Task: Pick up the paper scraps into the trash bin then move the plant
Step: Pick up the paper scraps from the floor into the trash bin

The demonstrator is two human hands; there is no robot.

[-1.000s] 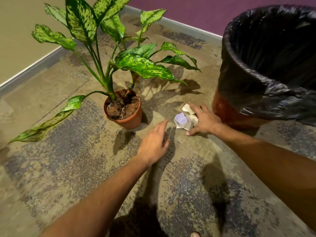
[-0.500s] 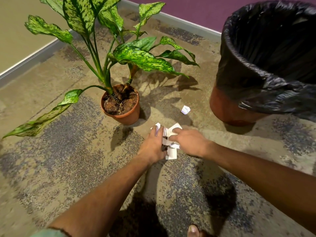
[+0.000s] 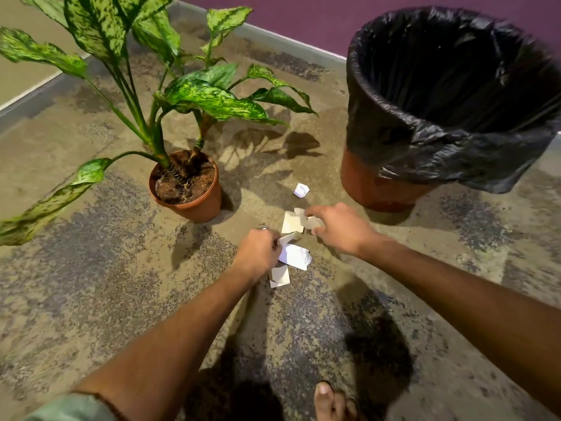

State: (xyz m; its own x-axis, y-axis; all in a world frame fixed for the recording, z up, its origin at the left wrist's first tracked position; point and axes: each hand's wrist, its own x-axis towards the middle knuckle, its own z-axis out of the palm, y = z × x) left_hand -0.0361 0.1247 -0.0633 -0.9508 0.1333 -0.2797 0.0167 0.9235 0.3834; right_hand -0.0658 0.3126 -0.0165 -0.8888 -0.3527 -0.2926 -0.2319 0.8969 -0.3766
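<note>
Several white paper scraps (image 3: 294,256) lie bunched on the floor between my hands. My left hand (image 3: 258,252) is curled closed on the near scraps. My right hand (image 3: 337,227) rests fingers-down on a cream scrap (image 3: 292,222) and pinches a smaller piece. One crumpled scrap (image 3: 301,189) lies alone farther off, toward the bin. The plant (image 3: 185,95), with speckled green leaves, stands in a terracotta pot (image 3: 197,205) left of the scraps. The trash bin (image 3: 379,186), lined with a black bag, stands at the right.
Mottled carpet covers the floor. A grey skirting board (image 3: 33,95) and walls close off the corner behind the plant and the bin. My bare toes (image 3: 329,402) show at the bottom edge. A long leaf (image 3: 45,205) droops out to the left.
My right hand dragged the scraps from beside the bin toward me. My left hand closed on them. One crumpled scrap stayed behind near the bin.
</note>
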